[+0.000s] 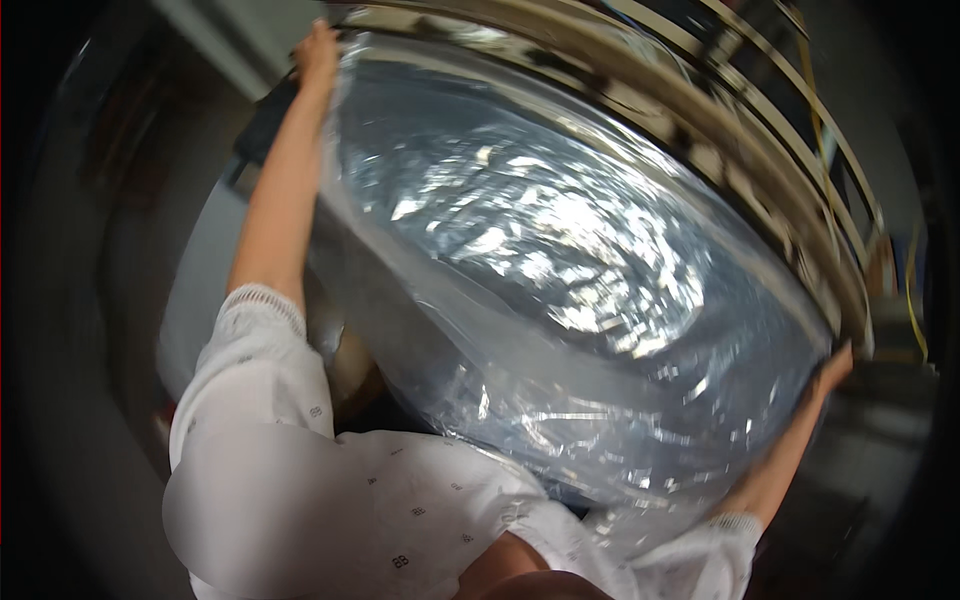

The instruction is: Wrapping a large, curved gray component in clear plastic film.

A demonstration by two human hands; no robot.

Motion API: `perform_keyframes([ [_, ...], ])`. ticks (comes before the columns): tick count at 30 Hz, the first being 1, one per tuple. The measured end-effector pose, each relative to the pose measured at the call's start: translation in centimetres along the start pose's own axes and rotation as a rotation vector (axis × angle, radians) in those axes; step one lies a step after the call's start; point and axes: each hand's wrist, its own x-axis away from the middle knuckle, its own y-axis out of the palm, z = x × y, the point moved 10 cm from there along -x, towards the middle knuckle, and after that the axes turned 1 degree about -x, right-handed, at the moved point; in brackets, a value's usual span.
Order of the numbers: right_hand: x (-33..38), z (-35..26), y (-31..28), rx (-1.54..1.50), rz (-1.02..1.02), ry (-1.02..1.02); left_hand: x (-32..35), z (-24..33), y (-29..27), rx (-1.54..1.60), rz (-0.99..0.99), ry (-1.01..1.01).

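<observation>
A wide sheet of clear, shiny plastic film [480, 300] stretches in front of me, wrinkled and full of bright reflections. Both my arms are spread wide across it. At the far left corner, my left hand [318, 58] is closed on the film's edge. My right hand [833, 370] grips the opposite edge, at the right end of the sheet. The fingertips of both hands are small and partly blurred. The film's near part hangs down toward my white shirt, and what lies beneath it shows only dimly.
Along the film's far side runs a long beige machine frame [745, 185] with rails and bars. A yellow cable or hose [912, 290] hangs at the right. A pale rounded thing [352, 365] shows beneath my left arm, its kind unclear.
</observation>
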Motion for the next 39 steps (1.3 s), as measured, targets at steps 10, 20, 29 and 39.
perform_keyframes([
  [10, 14.6, -8.1, -8.6, -0.685, -0.209, 0.261, -14.6, -11.9, -14.6, 0.172, -0.209, -0.202],
  [20, 38.8, -6.3, -12.5, -0.121, -0.272, 0.208, -5.9, 2.6, -11.7, -1.008, -0.043, 0.543],
  [29, 38.9, -2.8, -7.7, -0.136, -0.061, 0.167, 36.2, 26.7, 8.1, -0.043, -1.048, 0.82],
  [39, 34.4, -3.1, -4.9, -0.762, -0.518, 0.451, 40.1, 27.2, 9.0, 0.349, -0.942, 0.684],
])
